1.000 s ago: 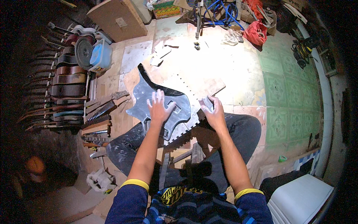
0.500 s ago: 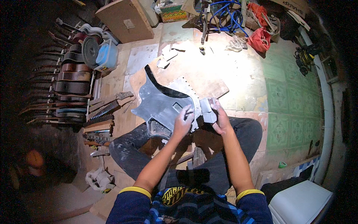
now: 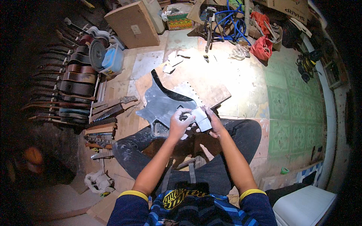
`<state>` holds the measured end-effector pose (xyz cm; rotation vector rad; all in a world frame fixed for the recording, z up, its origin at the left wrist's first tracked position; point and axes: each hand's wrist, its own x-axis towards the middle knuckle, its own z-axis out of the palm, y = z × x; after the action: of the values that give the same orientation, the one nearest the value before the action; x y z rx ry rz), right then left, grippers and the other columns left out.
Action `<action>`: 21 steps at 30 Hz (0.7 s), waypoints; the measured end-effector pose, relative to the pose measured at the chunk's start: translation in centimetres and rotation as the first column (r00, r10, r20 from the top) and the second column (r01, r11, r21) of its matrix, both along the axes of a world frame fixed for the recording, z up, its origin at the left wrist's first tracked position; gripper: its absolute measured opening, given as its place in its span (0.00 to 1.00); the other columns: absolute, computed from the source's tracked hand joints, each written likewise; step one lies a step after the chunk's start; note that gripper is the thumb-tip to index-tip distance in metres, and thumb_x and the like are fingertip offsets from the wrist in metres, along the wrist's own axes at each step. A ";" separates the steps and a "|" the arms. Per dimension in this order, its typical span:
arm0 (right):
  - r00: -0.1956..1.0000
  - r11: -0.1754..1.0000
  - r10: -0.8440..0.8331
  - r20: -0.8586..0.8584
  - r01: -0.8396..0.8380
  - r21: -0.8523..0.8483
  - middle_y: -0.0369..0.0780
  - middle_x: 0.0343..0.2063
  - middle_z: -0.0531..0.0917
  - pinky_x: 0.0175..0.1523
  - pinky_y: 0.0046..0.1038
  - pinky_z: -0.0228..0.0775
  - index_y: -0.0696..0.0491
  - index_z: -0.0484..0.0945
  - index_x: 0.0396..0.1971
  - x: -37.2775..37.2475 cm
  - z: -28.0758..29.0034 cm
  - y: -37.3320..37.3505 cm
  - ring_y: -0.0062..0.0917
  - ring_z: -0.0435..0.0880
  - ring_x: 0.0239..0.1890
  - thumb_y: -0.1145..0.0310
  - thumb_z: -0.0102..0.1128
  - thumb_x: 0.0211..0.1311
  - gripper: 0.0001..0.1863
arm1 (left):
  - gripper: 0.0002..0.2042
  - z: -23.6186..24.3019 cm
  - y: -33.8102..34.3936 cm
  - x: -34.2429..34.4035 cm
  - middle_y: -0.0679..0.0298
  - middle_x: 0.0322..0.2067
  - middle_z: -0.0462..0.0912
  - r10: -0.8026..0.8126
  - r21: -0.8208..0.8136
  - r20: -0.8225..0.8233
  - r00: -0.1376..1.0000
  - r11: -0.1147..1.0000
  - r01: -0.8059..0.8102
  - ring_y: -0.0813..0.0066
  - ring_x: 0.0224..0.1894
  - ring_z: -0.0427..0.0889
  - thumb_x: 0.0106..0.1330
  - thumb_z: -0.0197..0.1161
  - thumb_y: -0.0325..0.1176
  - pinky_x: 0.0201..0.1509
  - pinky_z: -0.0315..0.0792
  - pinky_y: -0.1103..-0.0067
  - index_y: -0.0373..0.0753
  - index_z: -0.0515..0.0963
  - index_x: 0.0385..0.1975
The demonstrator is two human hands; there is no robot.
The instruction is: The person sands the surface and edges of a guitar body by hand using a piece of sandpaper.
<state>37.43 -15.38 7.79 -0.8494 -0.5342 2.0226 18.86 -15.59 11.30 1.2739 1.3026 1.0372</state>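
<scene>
A folded sheet of pale sandpaper [image 3: 201, 119] is in my right hand [image 3: 215, 125], gripped along its right edge. My left hand [image 3: 181, 122] has its fingers curled, thumb and fingertips at the sheet's left edge. Beneath and to the left of my hands lies a grey, dusty electric guitar body [image 3: 161, 102], with a glossy black curved edge [image 3: 166, 90] and a cavity near my left knee. My left hand hides part of the body. White dust coats the fingers of my left hand.
A wooden board [image 3: 215, 94] lies under the guitar body. Paper scraps [image 3: 174, 60] rest beyond it. Guitars [image 3: 77, 77] line a rack at left, with guitar necks [image 3: 107, 115] nearer me. Blue hose [image 3: 235, 26] and a red bag [image 3: 261, 49] stand at the back.
My left hand has come off the guitar body's surface and moved to the sandpaper's edge. My right hand has drawn the sheet left and nearer me. The view has shifted slightly.
</scene>
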 end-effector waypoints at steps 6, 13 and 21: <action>0.983 0.988 0.041 0.181 -0.066 0.137 0.40 0.53 0.81 0.41 0.39 0.87 0.49 0.70 0.65 -0.7 -1.2 0.3 0.29 0.84 0.49 0.42 0.45 0.75 0.30 | 0.12 0.5 -0.4 -1.6 0.63 0.38 0.84 -0.035 0.070 -0.195 0.980 0.996 0.049 0.79 0.39 0.82 0.61 0.72 0.30 0.45 0.77 0.81 0.32 0.79 0.41; 0.940 0.952 -0.030 0.340 -0.078 0.297 0.38 0.44 0.83 0.41 0.26 0.82 0.55 0.76 0.57 -1.8 -1.5 -0.1 0.21 0.83 0.44 0.47 0.46 0.77 0.26 | 0.18 -2.4 -1.1 -2.2 0.62 0.43 0.84 0.002 -0.145 0.172 0.985 0.989 0.024 0.79 0.46 0.81 0.62 0.73 0.35 0.51 0.75 0.80 0.30 0.79 0.46; 0.910 0.954 -0.094 0.403 -0.034 0.299 0.39 0.48 0.82 0.54 0.26 0.75 0.56 0.73 0.63 -2.5 -3.5 -0.3 0.22 0.82 0.47 0.45 0.41 0.79 0.31 | 0.13 -1.5 -0.8 -2.3 0.65 0.37 0.84 0.081 -0.143 -0.017 0.997 0.986 -0.082 0.80 0.39 0.81 0.62 0.73 0.34 0.46 0.74 0.82 0.33 0.82 0.40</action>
<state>34.97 -15.64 4.31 -1.0920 -1.0319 1.6728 16.60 -16.39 9.76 1.1278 1.4219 0.9756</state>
